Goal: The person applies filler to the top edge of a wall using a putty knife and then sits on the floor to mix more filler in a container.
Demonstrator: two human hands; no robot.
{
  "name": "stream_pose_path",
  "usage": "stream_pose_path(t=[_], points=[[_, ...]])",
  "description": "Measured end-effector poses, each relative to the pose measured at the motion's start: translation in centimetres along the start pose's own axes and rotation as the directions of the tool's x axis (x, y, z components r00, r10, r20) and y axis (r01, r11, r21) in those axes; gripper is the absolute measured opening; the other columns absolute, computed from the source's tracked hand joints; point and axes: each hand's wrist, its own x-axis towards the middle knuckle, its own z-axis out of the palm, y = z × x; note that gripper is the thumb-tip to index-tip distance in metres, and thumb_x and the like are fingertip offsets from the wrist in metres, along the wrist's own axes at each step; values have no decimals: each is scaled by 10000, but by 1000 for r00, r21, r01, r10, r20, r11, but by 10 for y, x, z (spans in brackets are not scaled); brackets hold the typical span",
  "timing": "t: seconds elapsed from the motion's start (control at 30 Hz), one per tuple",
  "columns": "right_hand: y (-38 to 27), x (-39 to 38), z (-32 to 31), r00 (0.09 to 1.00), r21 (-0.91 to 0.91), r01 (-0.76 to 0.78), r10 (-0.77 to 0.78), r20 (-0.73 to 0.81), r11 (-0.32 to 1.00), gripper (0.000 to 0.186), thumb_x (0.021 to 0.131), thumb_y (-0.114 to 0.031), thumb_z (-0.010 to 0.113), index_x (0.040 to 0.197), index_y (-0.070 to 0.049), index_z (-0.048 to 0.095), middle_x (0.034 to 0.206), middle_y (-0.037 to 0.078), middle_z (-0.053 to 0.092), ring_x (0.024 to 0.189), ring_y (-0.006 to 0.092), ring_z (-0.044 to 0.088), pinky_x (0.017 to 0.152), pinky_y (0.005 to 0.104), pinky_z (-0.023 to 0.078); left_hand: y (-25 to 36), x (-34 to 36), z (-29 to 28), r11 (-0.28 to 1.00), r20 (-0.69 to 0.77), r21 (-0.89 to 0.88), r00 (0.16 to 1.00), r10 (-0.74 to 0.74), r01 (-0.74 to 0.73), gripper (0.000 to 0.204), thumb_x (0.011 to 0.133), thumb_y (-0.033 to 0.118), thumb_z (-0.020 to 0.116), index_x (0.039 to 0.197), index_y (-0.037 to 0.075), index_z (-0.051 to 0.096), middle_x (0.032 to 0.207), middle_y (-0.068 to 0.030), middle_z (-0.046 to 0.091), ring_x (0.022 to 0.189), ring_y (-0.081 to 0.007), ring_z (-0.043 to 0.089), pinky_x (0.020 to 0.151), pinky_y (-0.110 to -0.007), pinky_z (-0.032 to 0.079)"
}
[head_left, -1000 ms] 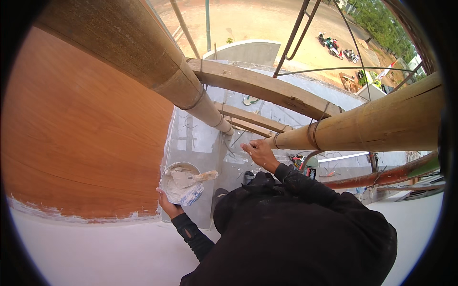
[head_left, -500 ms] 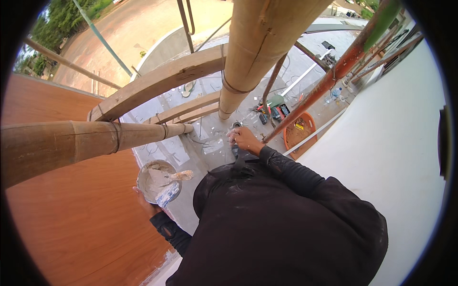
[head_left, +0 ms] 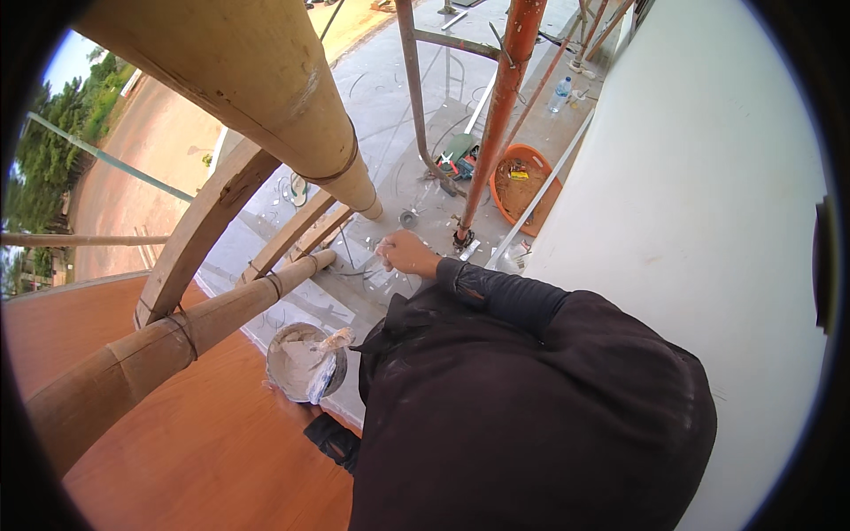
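Observation:
My left hand (head_left: 297, 403) is closed on the underside of a round tub (head_left: 288, 350) of pale grey putty, low in the head view beside the orange wood-grain panel (head_left: 177, 442). A putty-caked scraper (head_left: 335, 339) lies across the tub's rim. My right hand (head_left: 405, 254), smudged white at the fingertips, is closed in front of my body, above the grey floor; I cannot make out what, if anything, its fingers hold.
Bamboo poles (head_left: 301, 106) tied to curved timbers (head_left: 199, 234) frame the left. Rusty red metal scaffolding (head_left: 510, 62) stands ahead. An orange basin (head_left: 549, 199), power tools (head_left: 459, 157), sandals (head_left: 292, 190) and a plastic bottle (head_left: 560, 93) sit below. A white wall (head_left: 691, 221) fills the right.
The view has swung rightward, bringing the scaffolding, basin and white wall more into sight. My left hand keeps the tub; my right hand stays closed, now lower-left in the view than a second ago.

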Motion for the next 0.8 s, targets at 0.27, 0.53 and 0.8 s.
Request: stream_pose_path(t=[0.27,0.53,0.8], points=[[-37,5,23,927,-65,-16,40,374,998,286,868,-37,498,1079,86,647,827,125,686,676,161,655,649,274,524,-6,-8,23,971,-196,-141,967,162,-191,499,1021,351,463,1336,-36,455,1317,-165,538,1202,-256,535,1011,-391,436],[-144,-25,92,606,-255,745,-465,645,617,300,881,-220,652,1146,-81,663,979,125,638,914,277,616,785,355,493,-10,-32,15,911,-389,-26,844,371,-412,473,984,204,572,1359,-61,457,1313,-132,538,1172,-180,522,1006,-315,403],[-159,-42,151,239,-195,968,-350,906,156,406,785,-57,608,1190,-82,633,994,104,601,908,306,581,802,427,472,-3,-44,22,882,-534,149,714,452,-448,457,970,181,590,1342,-64,490,1295,-127,556,1169,-179,523,1017,-303,390]])
